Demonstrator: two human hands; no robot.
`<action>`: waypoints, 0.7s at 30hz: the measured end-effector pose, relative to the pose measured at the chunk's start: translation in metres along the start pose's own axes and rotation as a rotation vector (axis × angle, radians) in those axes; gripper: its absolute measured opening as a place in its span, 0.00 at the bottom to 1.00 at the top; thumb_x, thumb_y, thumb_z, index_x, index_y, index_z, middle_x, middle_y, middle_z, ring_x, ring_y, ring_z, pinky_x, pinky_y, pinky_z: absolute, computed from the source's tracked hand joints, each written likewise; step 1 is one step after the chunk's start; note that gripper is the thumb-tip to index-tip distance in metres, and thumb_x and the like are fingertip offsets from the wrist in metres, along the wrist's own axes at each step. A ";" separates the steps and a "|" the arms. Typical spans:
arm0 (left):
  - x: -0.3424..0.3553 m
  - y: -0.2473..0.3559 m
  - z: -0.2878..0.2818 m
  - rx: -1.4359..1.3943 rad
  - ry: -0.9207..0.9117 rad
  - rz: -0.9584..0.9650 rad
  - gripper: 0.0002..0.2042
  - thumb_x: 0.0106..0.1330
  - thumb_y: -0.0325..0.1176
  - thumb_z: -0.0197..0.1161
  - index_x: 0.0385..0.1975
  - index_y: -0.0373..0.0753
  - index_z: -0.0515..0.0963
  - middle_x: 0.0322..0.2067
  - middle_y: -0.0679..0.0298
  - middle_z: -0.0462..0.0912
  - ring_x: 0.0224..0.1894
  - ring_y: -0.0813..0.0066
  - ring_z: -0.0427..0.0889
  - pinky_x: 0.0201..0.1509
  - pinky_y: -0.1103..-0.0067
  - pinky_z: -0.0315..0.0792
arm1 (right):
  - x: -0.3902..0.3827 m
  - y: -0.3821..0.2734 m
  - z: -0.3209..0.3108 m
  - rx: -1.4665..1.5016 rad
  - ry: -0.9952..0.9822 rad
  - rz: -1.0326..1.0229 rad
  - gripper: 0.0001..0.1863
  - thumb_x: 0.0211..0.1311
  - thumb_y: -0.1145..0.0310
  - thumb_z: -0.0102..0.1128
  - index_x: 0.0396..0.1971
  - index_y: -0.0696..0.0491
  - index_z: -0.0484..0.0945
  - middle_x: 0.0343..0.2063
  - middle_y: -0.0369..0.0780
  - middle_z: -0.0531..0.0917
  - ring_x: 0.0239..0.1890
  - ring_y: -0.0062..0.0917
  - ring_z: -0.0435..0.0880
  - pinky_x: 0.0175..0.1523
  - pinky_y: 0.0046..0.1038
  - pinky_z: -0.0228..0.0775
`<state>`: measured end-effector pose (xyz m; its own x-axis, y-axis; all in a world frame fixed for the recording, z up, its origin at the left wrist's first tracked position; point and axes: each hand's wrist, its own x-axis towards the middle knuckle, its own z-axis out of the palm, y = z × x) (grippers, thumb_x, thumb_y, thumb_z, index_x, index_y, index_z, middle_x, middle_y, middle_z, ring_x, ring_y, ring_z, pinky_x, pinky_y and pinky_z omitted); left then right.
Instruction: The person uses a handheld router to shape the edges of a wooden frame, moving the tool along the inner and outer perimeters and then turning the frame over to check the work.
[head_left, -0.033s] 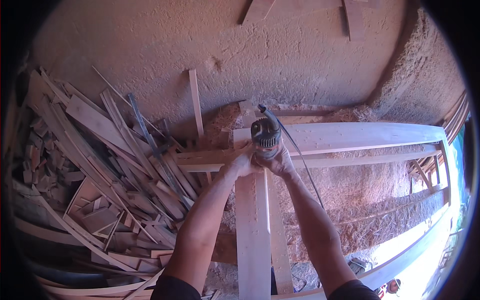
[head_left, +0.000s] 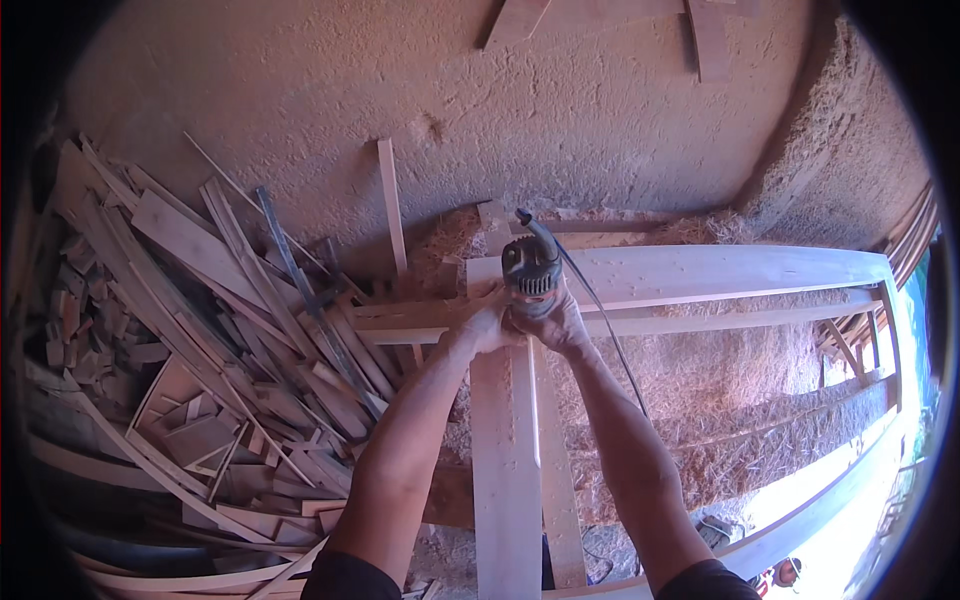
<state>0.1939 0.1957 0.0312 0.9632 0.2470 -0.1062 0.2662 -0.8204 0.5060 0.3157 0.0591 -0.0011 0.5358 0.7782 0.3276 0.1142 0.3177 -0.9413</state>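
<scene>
Both my hands are wrapped round a corded power tool, by its look a router, with a black vented motor housing on top. My left hand grips its left side, and my right hand grips its right. It stands upright at the far end of a long pale board running toward me. Small wood chips lie on this board. Its bit and base are hidden by my hands. A black cord leaves the tool's top and hangs down to the right of my right forearm.
Scrap wood is heaped on the left. A wide plank of the wooden frame stretches right, with shavings spread beneath. A rough wall rises behind. Another person is partly visible at lower right.
</scene>
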 end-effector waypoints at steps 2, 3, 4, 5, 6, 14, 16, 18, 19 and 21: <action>-0.001 0.000 -0.005 0.023 0.001 -0.029 0.53 0.42 0.47 0.86 0.73 0.50 0.63 0.69 0.59 0.70 0.74 0.52 0.66 0.77 0.66 0.64 | 0.001 -0.005 0.003 0.023 -0.006 0.003 0.33 0.53 0.75 0.77 0.59 0.50 0.71 0.50 0.31 0.81 0.50 0.17 0.80 0.57 0.25 0.75; -0.002 0.000 -0.006 0.035 0.002 -0.044 0.54 0.42 0.48 0.85 0.73 0.51 0.62 0.70 0.59 0.69 0.74 0.51 0.65 0.77 0.66 0.64 | 0.000 -0.008 0.004 0.034 -0.015 -0.001 0.33 0.53 0.75 0.77 0.59 0.50 0.71 0.50 0.31 0.81 0.50 0.17 0.79 0.57 0.25 0.75; -0.003 0.004 -0.008 0.081 -0.007 -0.073 0.54 0.43 0.49 0.85 0.74 0.51 0.62 0.71 0.59 0.69 0.74 0.51 0.65 0.77 0.66 0.63 | 0.000 -0.008 0.003 0.042 -0.021 -0.003 0.33 0.53 0.75 0.77 0.59 0.50 0.71 0.50 0.31 0.81 0.50 0.17 0.79 0.58 0.25 0.75; -0.003 0.010 -0.010 0.127 -0.016 -0.103 0.54 0.43 0.50 0.85 0.74 0.51 0.61 0.72 0.59 0.68 0.75 0.51 0.64 0.77 0.65 0.63 | 0.001 -0.008 0.003 0.006 -0.013 -0.014 0.34 0.53 0.75 0.77 0.60 0.50 0.71 0.50 0.31 0.81 0.50 0.17 0.79 0.58 0.25 0.75; -0.004 0.014 -0.012 0.172 -0.026 -0.132 0.55 0.44 0.50 0.84 0.75 0.51 0.61 0.73 0.59 0.67 0.75 0.51 0.64 0.78 0.65 0.63 | 0.001 -0.007 0.002 -0.031 -0.005 -0.024 0.34 0.53 0.75 0.77 0.60 0.50 0.70 0.50 0.31 0.80 0.51 0.17 0.79 0.58 0.25 0.75; 0.001 -0.016 0.033 0.191 0.010 -0.011 0.56 0.46 0.60 0.81 0.76 0.52 0.58 0.73 0.64 0.66 0.77 0.56 0.62 0.77 0.51 0.60 | -0.014 -0.002 -0.006 0.012 -0.018 0.058 0.36 0.54 0.73 0.78 0.62 0.52 0.69 0.53 0.33 0.80 0.54 0.19 0.79 0.61 0.27 0.74; -0.020 -0.004 0.037 0.245 0.012 -0.018 0.55 0.47 0.62 0.81 0.76 0.53 0.58 0.73 0.66 0.65 0.78 0.57 0.61 0.77 0.50 0.58 | -0.033 -0.013 0.001 0.079 -0.043 0.136 0.38 0.53 0.69 0.77 0.63 0.54 0.67 0.56 0.39 0.79 0.57 0.25 0.80 0.65 0.30 0.71; -0.042 -0.013 0.052 0.045 0.033 0.020 0.54 0.47 0.62 0.80 0.75 0.53 0.59 0.72 0.67 0.63 0.77 0.58 0.61 0.78 0.50 0.57 | -0.055 -0.027 0.016 0.128 -0.044 0.147 0.38 0.54 0.69 0.77 0.64 0.54 0.67 0.57 0.39 0.79 0.58 0.24 0.79 0.66 0.29 0.71; -0.050 -0.013 0.060 -0.134 0.033 0.044 0.54 0.47 0.62 0.80 0.75 0.53 0.59 0.72 0.67 0.62 0.77 0.58 0.61 0.78 0.50 0.56 | -0.066 -0.034 0.019 0.144 -0.036 0.150 0.38 0.54 0.69 0.77 0.64 0.54 0.67 0.57 0.39 0.79 0.58 0.24 0.79 0.67 0.29 0.70; -0.073 -0.012 0.077 -0.522 0.024 0.077 0.51 0.50 0.61 0.79 0.74 0.54 0.60 0.72 0.68 0.61 0.75 0.59 0.61 0.77 0.48 0.55 | -0.090 -0.035 0.024 0.086 -0.026 0.170 0.39 0.54 0.69 0.78 0.65 0.55 0.67 0.58 0.39 0.79 0.59 0.24 0.79 0.67 0.29 0.70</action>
<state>0.1234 0.1482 -0.0333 0.9764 0.2131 -0.0354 0.1345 -0.4717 0.8714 0.2435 -0.0088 0.0043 0.5194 0.8380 0.1673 -0.0491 0.2247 -0.9732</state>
